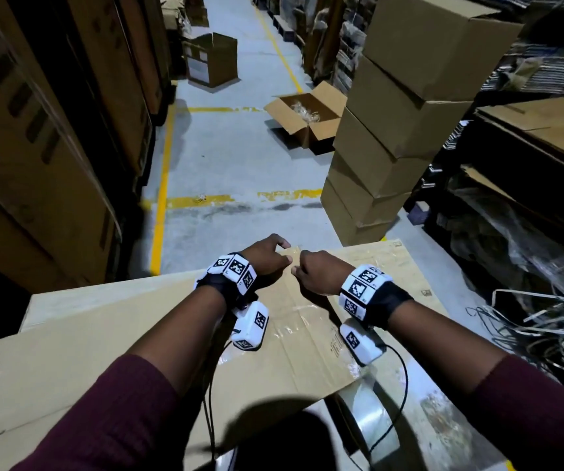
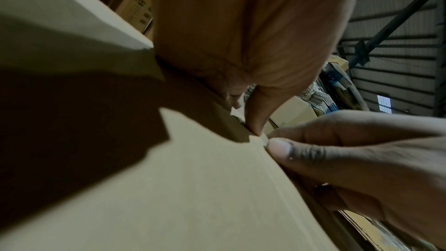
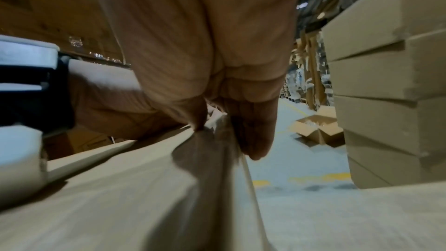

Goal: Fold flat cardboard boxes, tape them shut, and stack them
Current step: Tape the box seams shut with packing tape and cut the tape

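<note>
A flattened cardboard box lies on a pile of cardboard in front of me, with glossy clear tape along its middle seam. Both hands meet at its far edge. My left hand curls over the edge, with its thumb tip pressed on the rim. My right hand pinches the same edge beside it between thumb and forefinger; in the left wrist view this hand comes in from the right. A roll of clear tape lies on the cardboard near my right forearm.
A tall stack of closed boxes stands ahead on the right. An open box and another carton sit on the grey aisle floor. Big cartons line the left. A rack of flat cardboard and loose strapping are at right.
</note>
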